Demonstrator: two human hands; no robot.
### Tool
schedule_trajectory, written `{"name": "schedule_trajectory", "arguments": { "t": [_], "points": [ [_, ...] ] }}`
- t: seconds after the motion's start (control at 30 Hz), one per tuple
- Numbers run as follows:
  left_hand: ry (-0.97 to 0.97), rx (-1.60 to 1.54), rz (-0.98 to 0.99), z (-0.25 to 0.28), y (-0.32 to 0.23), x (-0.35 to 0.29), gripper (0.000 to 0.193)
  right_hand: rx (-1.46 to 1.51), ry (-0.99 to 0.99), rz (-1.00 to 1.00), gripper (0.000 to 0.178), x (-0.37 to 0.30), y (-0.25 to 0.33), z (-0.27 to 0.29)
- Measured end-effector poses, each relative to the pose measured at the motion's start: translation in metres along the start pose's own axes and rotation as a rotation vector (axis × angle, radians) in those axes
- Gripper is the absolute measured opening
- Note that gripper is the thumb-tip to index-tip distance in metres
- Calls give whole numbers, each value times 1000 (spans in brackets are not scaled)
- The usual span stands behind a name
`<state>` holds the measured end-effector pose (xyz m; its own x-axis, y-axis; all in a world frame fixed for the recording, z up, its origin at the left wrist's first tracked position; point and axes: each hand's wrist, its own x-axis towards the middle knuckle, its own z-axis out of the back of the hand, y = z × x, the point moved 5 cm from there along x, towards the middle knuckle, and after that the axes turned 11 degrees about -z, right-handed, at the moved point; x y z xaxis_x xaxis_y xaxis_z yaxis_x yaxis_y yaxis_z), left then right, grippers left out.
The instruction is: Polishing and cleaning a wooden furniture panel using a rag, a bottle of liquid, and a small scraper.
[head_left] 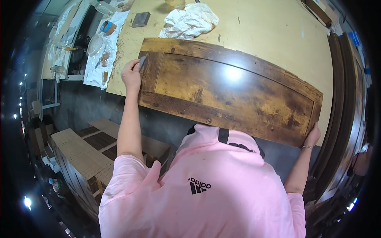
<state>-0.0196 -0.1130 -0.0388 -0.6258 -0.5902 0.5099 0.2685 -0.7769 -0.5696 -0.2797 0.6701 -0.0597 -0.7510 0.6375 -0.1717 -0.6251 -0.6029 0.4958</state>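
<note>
A long brown wooden panel [234, 91] with a recessed centre and a mottled dark finish lies flat, its near edge reaching past the table's front edge. At its left end, my left hand [131, 74] is closed with a small grey piece of sandpaper [142, 62], as it looks, pinched between thumb and fingers over the panel's edge. My right hand [313, 135] grips the panel's near right corner; the fingers underneath are hidden. Beyond the panel, a crumpled white cloth [190, 20] and a dark grey block [141, 19] lie on the table.
The pale yellow table [274, 35] extends behind the panel. On plastic sheeting at the left stand a blue-rimmed cup [107, 27] and a round white lid [95, 45]. Stacked cardboard-coloured boards [81, 152] are below left. Dark wooden panels [344, 103] stand upright close on the right.
</note>
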Motion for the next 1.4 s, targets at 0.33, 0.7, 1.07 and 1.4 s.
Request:
{"name": "schedule_trajectory", "arguments": {
  "t": [0.33, 0.7, 1.07, 1.4],
  "points": [
    [27, 146, -272, -81, -66, 89, 39, -43, -37, 1, 56, -16, 7, 2],
    [17, -544, -104, -105, -197, 99, 22, 266, 147, 17, 40, 45, -38, -5],
    [498, -998, -367, -82, -294, -34, 35, 911, 1342, -73, 48, -277, 203, -75],
    [-100, 642, 413, 137, 98, 13, 26, 50, 973, 793, 32, -339, 170, -133]
  ]
}}
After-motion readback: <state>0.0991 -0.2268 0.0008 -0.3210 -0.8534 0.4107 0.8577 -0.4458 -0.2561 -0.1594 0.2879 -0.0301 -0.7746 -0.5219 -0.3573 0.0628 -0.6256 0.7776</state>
